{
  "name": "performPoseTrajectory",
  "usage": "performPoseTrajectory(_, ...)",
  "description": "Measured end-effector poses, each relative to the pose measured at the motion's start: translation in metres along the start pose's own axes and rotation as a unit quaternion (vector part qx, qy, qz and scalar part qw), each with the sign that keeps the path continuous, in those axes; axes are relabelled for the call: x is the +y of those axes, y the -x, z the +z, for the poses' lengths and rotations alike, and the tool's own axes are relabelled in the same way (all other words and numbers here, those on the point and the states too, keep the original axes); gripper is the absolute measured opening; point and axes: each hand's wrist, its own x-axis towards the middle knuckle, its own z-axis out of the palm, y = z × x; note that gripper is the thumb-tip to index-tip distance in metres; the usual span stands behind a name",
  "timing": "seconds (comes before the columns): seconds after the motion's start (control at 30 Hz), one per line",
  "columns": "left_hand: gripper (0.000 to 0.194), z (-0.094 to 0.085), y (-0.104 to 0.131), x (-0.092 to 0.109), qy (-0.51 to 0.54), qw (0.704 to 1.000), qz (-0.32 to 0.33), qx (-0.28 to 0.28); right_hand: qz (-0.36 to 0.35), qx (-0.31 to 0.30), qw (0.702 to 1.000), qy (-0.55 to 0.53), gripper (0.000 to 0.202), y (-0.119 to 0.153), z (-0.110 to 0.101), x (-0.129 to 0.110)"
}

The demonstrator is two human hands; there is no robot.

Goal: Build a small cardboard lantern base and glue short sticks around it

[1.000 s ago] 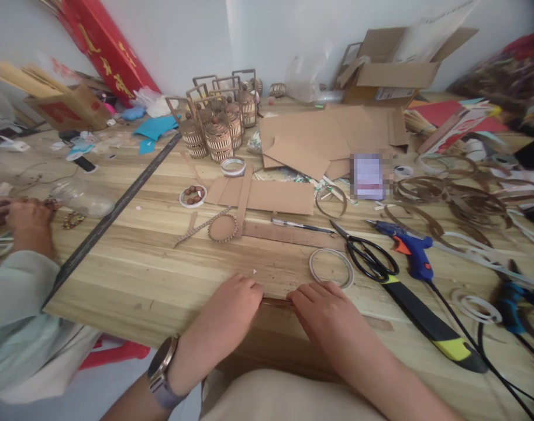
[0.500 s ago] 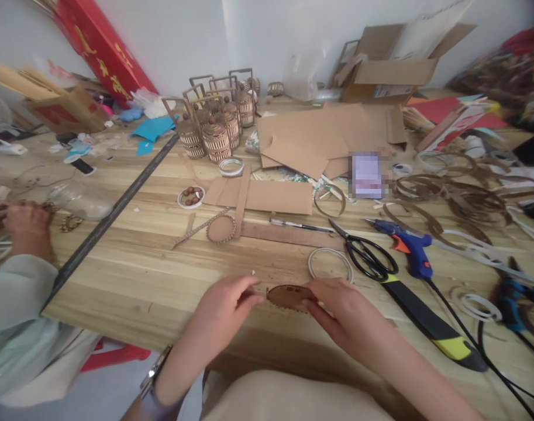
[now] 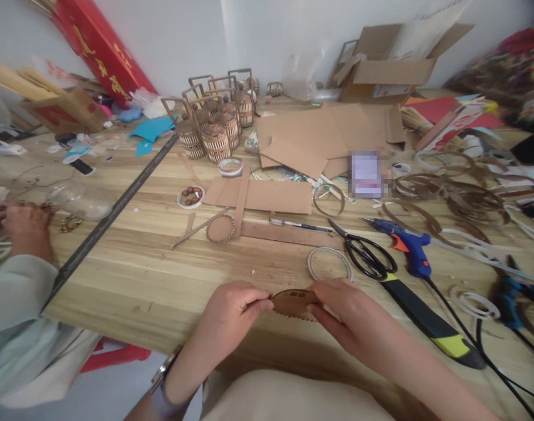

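Observation:
Between my hands, over the near edge of the table, is a round cardboard disc (image 3: 290,304) with a beaded-looking rim, tilted so it shows as a narrow oval. My right hand (image 3: 343,307) pinches its right side between thumb and fingers. At the left end of the rim, the thumb and fingers of my left hand (image 3: 234,310) are closed together on it. A pale ring (image 3: 330,265) lies just beyond my right hand. Farther off, a similar disc with a braided rim (image 3: 220,228) rests flat near a cardboard strip (image 3: 288,235).
Scissors (image 3: 369,251), a blue glue gun (image 3: 405,245) and a black-and-yellow handled tool (image 3: 433,321) lie at the right, with cords trailing. Small slatted baskets (image 3: 216,140) stand at the back beside cardboard sheets (image 3: 302,134). Another person's hand (image 3: 27,225) works at the left.
My left hand has moved slightly right and its fingers have closed on the disc's left edge. The disc has tilted a little more toward me; my right hand keeps its hold.

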Motion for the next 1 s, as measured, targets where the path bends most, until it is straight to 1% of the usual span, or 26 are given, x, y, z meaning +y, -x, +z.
performPoseTrajectory(0.17,0.023,-0.002,-0.001,0.006,-0.070,0.997,0.027,-0.023,-0.006,-0.011,1.000,0.028,0.022,-0.001,-0.001,-0.002)
performPoseTrajectory(0.27,0.022,-0.004,-0.001,0.007,-0.065,0.997,0.020,-0.024,-0.009,-0.007,1.000,0.025,0.022,-0.001,-0.002,-0.003)
performPoseTrajectory(0.37,0.013,-0.006,0.000,0.007,0.032,0.999,-0.032,0.004,0.011,-0.003,1.000,0.002,0.021,0.000,-0.004,-0.003)
performPoseTrajectory(0.4,0.020,-0.005,0.000,0.007,0.079,0.995,-0.054,0.014,0.020,-0.002,1.000,-0.005,0.021,0.000,-0.005,-0.003)
performPoseTrajectory(0.47,0.040,0.000,-0.002,0.007,0.178,0.980,-0.090,0.013,0.033,-0.005,0.999,-0.014,0.020,0.000,-0.005,-0.003)
performPoseTrajectory(0.5,0.045,0.005,-0.003,0.007,0.227,0.968,-0.104,0.004,0.035,-0.009,0.999,-0.017,0.019,0.000,-0.005,-0.003)
performPoseTrajectory(0.53,0.044,0.010,-0.005,0.008,0.272,0.955,-0.116,-0.006,0.035,-0.010,0.999,-0.021,0.018,-0.001,-0.005,-0.003)
performPoseTrajectory(0.57,0.040,0.016,-0.007,0.009,0.315,0.940,-0.128,-0.013,0.032,-0.002,0.999,-0.024,0.016,-0.002,-0.004,-0.004)
performPoseTrajectory(0.6,0.034,0.022,-0.009,0.010,0.354,0.924,-0.142,-0.012,0.027,0.022,0.999,-0.025,0.013,-0.003,-0.003,-0.004)
performPoseTrajectory(0.63,0.030,0.027,-0.011,0.011,0.389,0.909,-0.153,0.000,0.022,0.060,0.998,-0.022,0.010,-0.003,-0.003,-0.005)
performPoseTrajectory(0.67,0.029,0.031,-0.014,0.013,0.416,0.895,-0.160,0.022,0.017,0.111,0.994,-0.015,0.010,-0.003,-0.002,-0.007)
performPoseTrajectory(0.73,0.029,0.036,-0.018,0.014,0.454,0.871,-0.170,0.082,0.006,0.217,0.976,-0.001,0.012,0.002,-0.001,-0.011)
performPoseTrajectory(0.77,0.030,0.037,-0.020,0.015,0.467,0.860,-0.175,0.113,-0.003,0.249,0.968,-0.002,0.012,0.006,-0.001,-0.013)
performPoseTrajectory(0.8,0.031,0.037,-0.022,0.015,0.478,0.848,-0.180,0.139,-0.016,0.261,0.965,-0.012,0.011,0.010,0.000,-0.016)
performPoseTrajectory(0.83,0.032,0.036,-0.023,0.014,0.488,0.837,-0.185,0.163,-0.032,0.249,0.967,-0.032,0.011,0.015,0.002,-0.018)
performPoseTrajectory(0.87,0.034,0.035,-0.025,0.014,0.496,0.828,-0.189,0.181,-0.048,0.219,0.973,-0.060,0.012,0.019,0.004,-0.020)
performPoseTrajectory(0.93,0.035,0.034,-0.026,0.013,0.507,0.816,-0.192,0.200,-0.055,0.142,0.980,-0.131,0.014,0.024,0.012,-0.020)
performPoseTrajectory(0.97,0.036,0.033,-0.027,0.013,0.512,0.813,-0.191,0.201,-0.031,0.118,0.978,-0.167,0.015,0.024,0.017,-0.019)
performPoseTrajectory(1.0,0.036,0.033,-0.027,0.013,0.518,0.811,-0.187,0.196,0.012,0.112,0.972,-0.206,0.015,0.023,0.021,-0.017)
